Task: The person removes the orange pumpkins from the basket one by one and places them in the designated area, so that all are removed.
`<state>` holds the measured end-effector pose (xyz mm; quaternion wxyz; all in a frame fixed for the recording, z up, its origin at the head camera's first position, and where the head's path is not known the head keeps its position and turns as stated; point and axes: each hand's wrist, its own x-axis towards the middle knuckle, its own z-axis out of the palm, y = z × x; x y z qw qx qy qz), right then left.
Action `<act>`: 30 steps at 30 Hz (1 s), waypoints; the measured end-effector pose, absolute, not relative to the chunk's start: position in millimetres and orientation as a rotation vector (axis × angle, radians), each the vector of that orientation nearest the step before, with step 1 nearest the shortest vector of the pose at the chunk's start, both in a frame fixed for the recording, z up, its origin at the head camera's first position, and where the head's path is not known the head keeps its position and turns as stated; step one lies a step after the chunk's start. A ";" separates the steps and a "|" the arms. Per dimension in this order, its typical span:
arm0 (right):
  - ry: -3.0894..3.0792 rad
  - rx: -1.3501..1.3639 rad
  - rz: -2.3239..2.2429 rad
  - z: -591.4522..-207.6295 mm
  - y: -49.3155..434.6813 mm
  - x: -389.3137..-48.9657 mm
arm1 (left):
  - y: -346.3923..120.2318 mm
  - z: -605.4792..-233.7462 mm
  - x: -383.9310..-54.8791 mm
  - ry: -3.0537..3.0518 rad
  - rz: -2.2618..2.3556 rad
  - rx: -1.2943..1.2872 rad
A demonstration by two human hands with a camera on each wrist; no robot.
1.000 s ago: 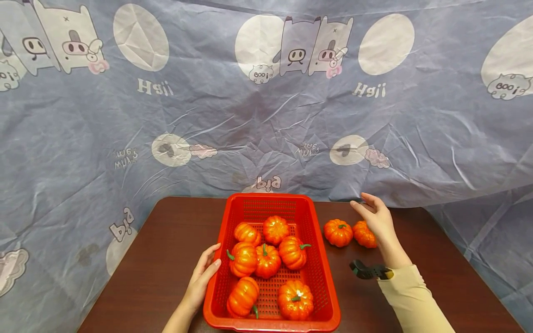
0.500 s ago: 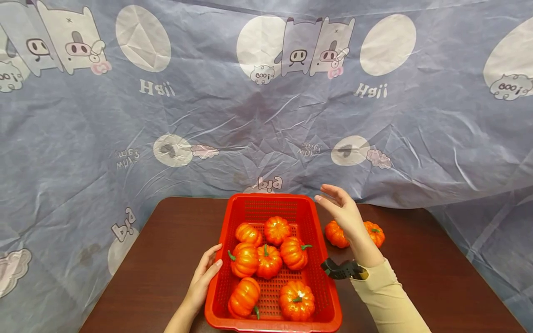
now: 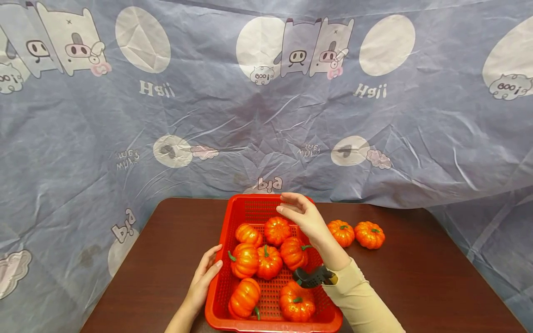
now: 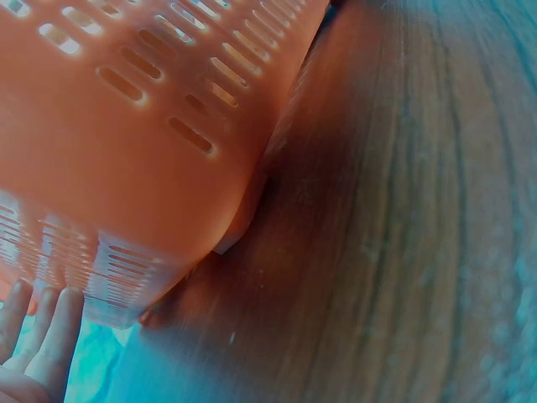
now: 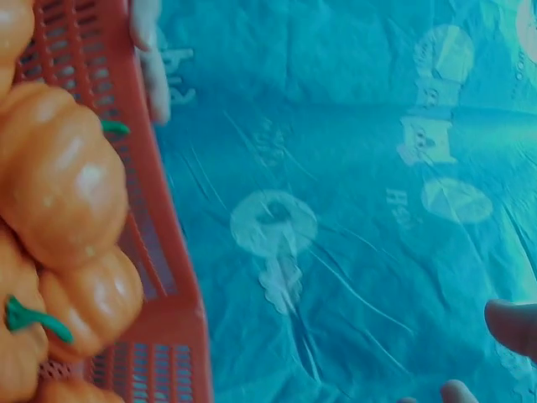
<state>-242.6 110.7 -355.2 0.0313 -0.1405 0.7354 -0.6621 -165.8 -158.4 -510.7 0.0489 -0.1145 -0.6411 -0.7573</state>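
Note:
Several small orange pumpkins (image 3: 243, 260) with green stems lie in a red slotted plastic basket (image 3: 272, 325). My left hand (image 3: 201, 277) touches the basket's left side at the rim. In the left wrist view its fingers (image 4: 57, 336) look straight beside the basket wall. Above the right part of the basket is my right hand (image 3: 306, 219), fingers loosely bent and holding nothing. Its thumb (image 5: 513, 327) shows apart from the fingers in the right wrist view. Two more pumpkins sit on the table right of the basket, one nearer (image 3: 341, 232) and one farther right (image 3: 369, 235).
The basket stands on a dark brown table (image 3: 158, 259). Behind the table hangs a bluish-grey printed cloth (image 3: 258, 115). A black strap-like device (image 3: 312, 277) is at the right wrist, over the basket.
My right hand has moved left, from above the pumpkins on the table to over the basket, with nothing in it throughout. The left hand keeps its place at the basket.

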 end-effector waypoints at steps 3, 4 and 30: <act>2.243 -0.459 -2.014 -359.6 100.7 -240.7 | -158.5 -511.1 -165.7 -1.952 -2.308 -0.355; 2.233 -0.466 -2.009 -361.9 97.6 -240.4 | -158.5 -511.1 -165.6 -1.952 -2.305 -0.356; 2.176 -0.736 -1.734 -425.6 53.1 -233.6 | -158.8 -509.3 -166.3 -1.997 -2.282 -0.313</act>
